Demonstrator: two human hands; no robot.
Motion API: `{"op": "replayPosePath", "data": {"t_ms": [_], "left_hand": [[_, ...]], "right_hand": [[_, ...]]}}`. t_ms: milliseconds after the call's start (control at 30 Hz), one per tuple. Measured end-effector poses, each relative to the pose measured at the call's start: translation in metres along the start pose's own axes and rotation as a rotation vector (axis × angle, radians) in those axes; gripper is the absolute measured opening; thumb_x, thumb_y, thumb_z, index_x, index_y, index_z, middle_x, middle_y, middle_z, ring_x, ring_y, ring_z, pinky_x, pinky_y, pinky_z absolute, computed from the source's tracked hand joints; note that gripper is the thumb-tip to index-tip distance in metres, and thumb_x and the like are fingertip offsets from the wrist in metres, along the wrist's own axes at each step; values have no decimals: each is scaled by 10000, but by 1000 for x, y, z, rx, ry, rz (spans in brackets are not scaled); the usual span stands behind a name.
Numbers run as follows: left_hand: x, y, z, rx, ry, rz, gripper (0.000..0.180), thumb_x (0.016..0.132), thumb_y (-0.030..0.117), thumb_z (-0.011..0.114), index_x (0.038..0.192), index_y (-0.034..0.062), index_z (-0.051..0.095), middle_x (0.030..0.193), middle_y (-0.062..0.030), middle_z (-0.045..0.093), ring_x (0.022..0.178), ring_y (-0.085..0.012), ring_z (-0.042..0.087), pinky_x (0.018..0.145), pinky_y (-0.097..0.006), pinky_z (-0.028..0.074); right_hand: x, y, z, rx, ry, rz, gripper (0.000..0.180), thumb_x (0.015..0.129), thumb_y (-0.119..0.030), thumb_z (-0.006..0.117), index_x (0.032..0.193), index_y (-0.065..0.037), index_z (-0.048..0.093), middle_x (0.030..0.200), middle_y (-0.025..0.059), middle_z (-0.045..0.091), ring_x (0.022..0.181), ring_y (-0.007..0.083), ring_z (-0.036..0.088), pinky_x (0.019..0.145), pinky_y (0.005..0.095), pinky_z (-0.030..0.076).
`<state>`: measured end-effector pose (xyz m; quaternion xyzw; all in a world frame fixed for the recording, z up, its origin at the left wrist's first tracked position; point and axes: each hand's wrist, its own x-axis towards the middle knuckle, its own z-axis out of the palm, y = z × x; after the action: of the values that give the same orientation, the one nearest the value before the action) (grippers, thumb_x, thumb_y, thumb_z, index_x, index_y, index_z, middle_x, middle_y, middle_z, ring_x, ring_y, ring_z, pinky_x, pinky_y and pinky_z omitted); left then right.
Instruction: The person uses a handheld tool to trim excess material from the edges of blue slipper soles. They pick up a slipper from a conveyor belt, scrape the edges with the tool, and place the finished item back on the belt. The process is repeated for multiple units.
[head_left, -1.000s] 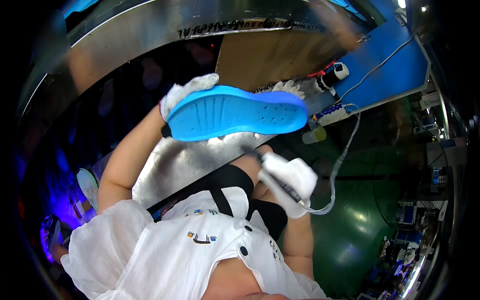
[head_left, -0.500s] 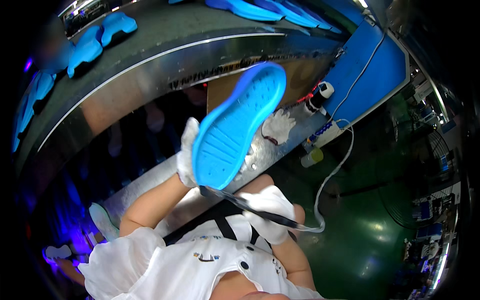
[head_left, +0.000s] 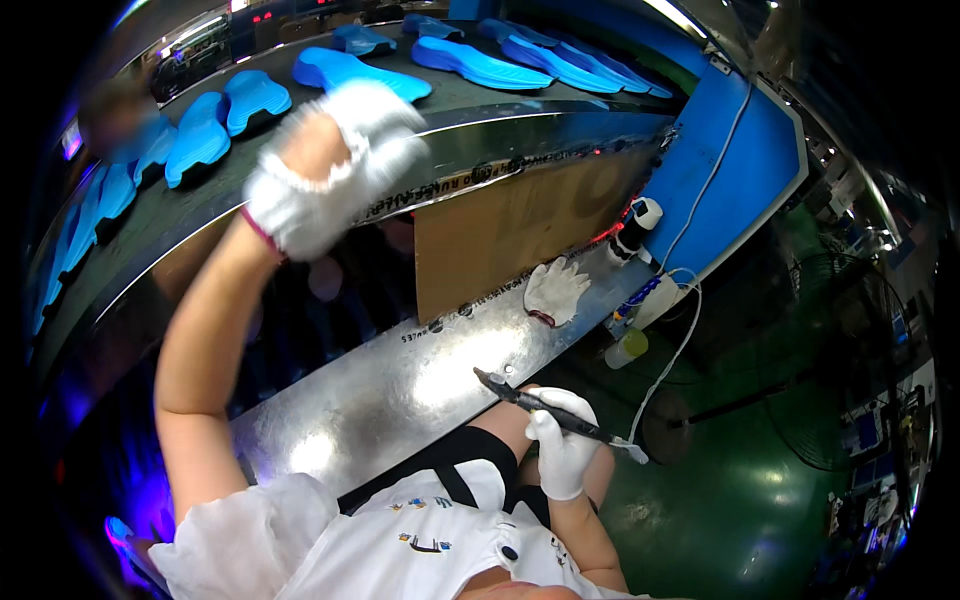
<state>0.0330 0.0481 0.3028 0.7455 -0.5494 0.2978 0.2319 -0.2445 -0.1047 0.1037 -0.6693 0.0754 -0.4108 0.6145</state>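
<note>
Nearest the camera: the person's white top with black straps, low in the view.

Right hand, white-gloved, held close over the lap just off the near edge of the counter. Fingers curled shut around a dark pen-shaped corded tool. Long axis of the tool runs from lower right to upper left; its pointed tip points up-left, over the edge of the shiny metal counter, while the butt end sticks out past the hand to the lower right. A white cable leaves that butt end and climbs toward the blue panel on the right.

On the counter, further out: a spare white glove lying flat, fingers spread, just in front of a brown cardboard sheet that stands on edge. To the right of the glove, a white-and-black bottle-like thing upright, and a small pale bottle at the counter's right end near the cable.

Left hand, also in a white glove, raised high on an outstretched arm, reaching to the conveyor belt beyond the counter. Motion-blurred; it appears loosely open with nothing in it, though the blur leaves that uncertain. It is at the belt's near rim, just below one blue shoe sole.

Farthest: more blue shoe soles lie in rows along the dark belt, most with long axes across it.
</note>
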Motion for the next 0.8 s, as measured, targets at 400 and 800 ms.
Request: {"op": "replayPosePath", "data": {"t_ms": [400, 800], "left_hand": [[-74, -23, -65, 59, 174, -366, 136, 844, 115, 713, 937, 20, 684, 968, -136, 641, 908, -279, 640, 801, -356, 519], [-263, 112, 171, -532, 113, -22, 387, 627, -20, 817, 960, 32, 628, 1102, -213, 626, 1030, -431, 625, 852, -482, 537]], "right_hand": [[-6, 20, 5, 26, 111, 284, 212, 862, 46, 667, 1071, 53, 632, 870, 123, 700, 667, 108, 659, 568, 196, 543], [-1, 72, 1, -66, 244, 222, 207, 876, -5, 691, 1074, 22, 637, 1026, 82, 685, 862, 129, 636, 815, 267, 504]]}}
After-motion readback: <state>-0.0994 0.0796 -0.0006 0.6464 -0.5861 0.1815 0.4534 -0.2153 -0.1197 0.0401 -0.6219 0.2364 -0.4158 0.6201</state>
